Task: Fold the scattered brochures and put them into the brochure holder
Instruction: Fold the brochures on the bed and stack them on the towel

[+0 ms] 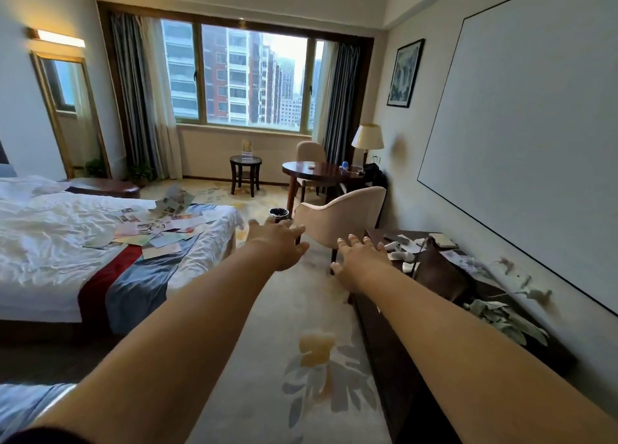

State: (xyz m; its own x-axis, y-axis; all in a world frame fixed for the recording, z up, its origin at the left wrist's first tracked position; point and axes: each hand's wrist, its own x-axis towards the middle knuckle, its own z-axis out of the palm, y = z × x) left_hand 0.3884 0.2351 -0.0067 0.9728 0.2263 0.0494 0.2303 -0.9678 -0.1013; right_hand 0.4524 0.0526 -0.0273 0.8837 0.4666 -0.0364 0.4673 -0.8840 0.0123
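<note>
— Left hand, right hand: condition?
— I recorded both outstretched, fingers spread, holding nothing.
— Brochures?
— They lay scattered on the bed, well apart from both hands.

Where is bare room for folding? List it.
Bare: the white sheet left of the brochures, and the blue runner nearer the camera. Crowded: the brochure patch itself and the far end of the dark sideboard.

Nothing legible here tbh. The brochures scattered on the bed clearly have printing on them, but it's way too small and blurry to make out any words, numbers or logos.
</note>
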